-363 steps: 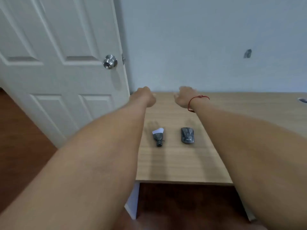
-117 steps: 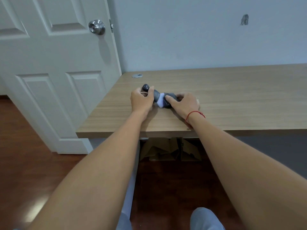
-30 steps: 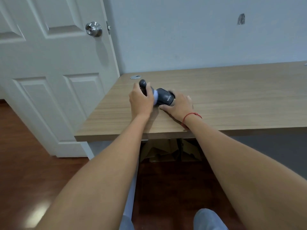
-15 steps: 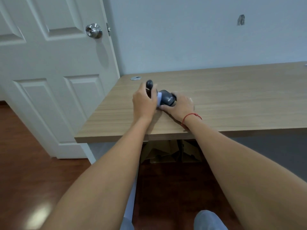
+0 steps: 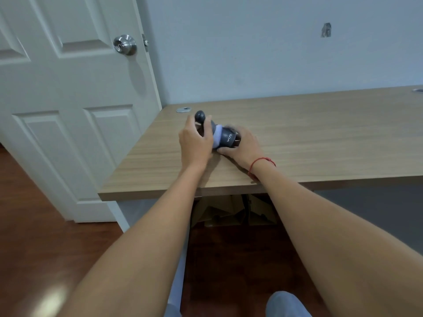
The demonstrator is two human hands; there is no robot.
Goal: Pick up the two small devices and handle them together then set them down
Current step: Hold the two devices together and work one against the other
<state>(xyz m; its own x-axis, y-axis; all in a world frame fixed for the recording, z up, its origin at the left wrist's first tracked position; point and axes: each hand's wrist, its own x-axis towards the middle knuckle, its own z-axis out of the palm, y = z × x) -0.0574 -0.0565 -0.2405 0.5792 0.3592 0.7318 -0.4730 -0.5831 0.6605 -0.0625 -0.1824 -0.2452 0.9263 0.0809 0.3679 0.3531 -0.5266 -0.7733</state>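
Hands meet over the near-left part of the wooden table (image 5: 309, 124), each closed on one of the two small devices, which are pressed end to end between them. The left hand (image 5: 194, 143) has its fingers (image 5: 207, 128) curled around a slim dark device (image 5: 201, 117) whose rounded knob sticks up and away above the knuckles; most of its body is hidden inside the grip. A pale lavender band (image 5: 218, 136) shows where this piece meets the other one. The right hand (image 5: 245, 145) wraps from the far side and below around a stubby dark grey device (image 5: 229, 139) with white lettering on its flank, the thumb lying along its lower edge near the tabletop. Whether the pair rests on the table or is lifted just off it cannot be told from this view. A red string bracelet (image 5: 261, 161) circles the right wrist, which lies on the wood close to the front edge.

At the back left corner of the table a small silver cable grommet (image 5: 183, 109) sits flush in the surface, well apart from the hands. A white panelled door (image 5: 68, 110) with a round metal knob (image 5: 125, 44) stands just left of the table, and a plain pale wall (image 5: 251, 46) with one small dark mark (image 5: 326, 30) rises behind it. Brown cardboard (image 5: 231, 211) lies under the table on the dark wood floor (image 5: 34, 225).
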